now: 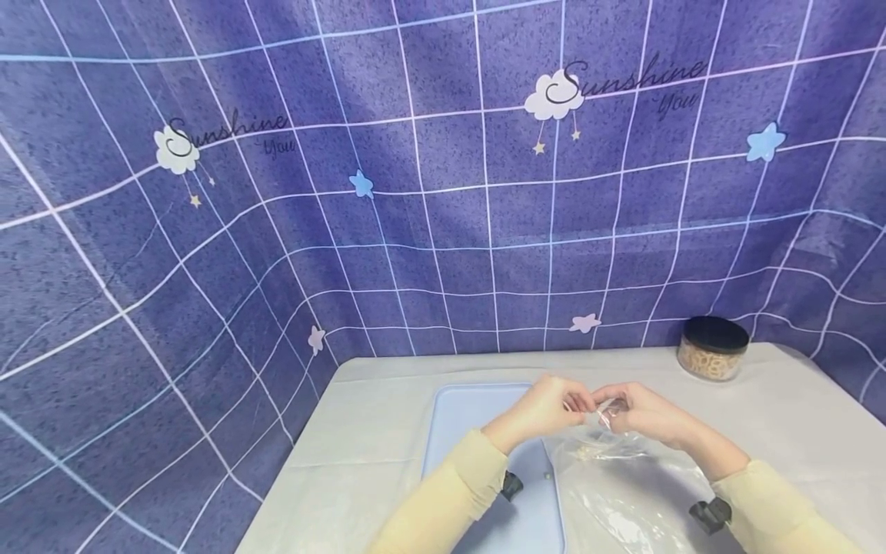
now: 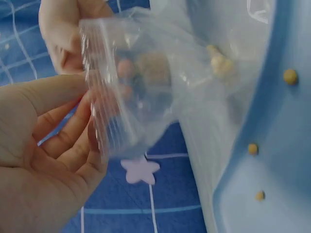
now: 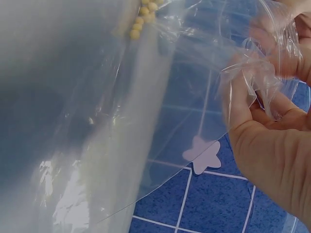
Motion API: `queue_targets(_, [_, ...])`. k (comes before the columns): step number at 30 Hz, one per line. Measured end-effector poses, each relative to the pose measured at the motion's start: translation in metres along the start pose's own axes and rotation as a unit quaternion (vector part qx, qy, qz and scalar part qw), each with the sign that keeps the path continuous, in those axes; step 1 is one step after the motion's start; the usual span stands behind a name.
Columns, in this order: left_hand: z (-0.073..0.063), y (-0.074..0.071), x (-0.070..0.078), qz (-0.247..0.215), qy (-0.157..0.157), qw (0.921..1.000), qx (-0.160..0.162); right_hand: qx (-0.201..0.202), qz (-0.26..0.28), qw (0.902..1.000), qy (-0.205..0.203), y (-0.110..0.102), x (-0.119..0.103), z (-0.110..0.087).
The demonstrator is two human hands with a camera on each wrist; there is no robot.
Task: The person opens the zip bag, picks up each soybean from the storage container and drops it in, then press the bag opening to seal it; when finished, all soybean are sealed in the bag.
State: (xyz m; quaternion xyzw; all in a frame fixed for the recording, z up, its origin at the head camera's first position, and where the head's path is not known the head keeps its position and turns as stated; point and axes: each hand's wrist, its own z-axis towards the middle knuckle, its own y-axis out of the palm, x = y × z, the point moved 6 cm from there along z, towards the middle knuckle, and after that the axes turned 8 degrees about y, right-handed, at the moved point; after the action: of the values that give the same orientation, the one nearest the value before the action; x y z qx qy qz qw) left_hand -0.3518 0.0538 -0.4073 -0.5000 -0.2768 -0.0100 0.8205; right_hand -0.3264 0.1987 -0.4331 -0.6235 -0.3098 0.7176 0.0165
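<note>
Both hands hold the top of a clear plastic zip bag (image 1: 623,512) over the table, close to each other. My left hand (image 1: 543,404) pinches the ridged zip edge between thumb and fingers, as the left wrist view shows. Across from it, my right hand (image 1: 647,415) grips the bunched, crinkled mouth of the bag. Several round yellow beans (image 3: 146,14) are gathered inside the bag. The bag's body trails down toward the front, just right of a light blue tray (image 1: 460,404).
A few loose yellow beans (image 2: 290,76) lie in the tray. At the back right of the pale table (image 1: 353,454) stands a clear jar (image 1: 713,354) with a black lid and beige ring-shaped pieces inside. A blue checked curtain (image 1: 443,254) hangs behind and at the left.
</note>
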Motion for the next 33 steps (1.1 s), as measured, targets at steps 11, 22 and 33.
queue_targets(11, [-0.032, -0.055, -0.071, -0.04, -0.129, 0.9868, 0.089, -0.009, 0.013, 0.9998, 0.01, -0.002, 0.002, 0.002])
queue_targets(22, [-0.103, -0.051, -0.125, 0.0, -0.232, 0.9721, -0.032, -0.006, 0.012, 0.9998, 0.015, -0.004, 0.004, 0.001])
queue_targets(33, [-0.125, -0.037, -0.131, 0.008, -0.247, 0.9679, -0.048, -0.011, 0.02, 0.9996, 0.016, 0.0, 0.008, 0.001])
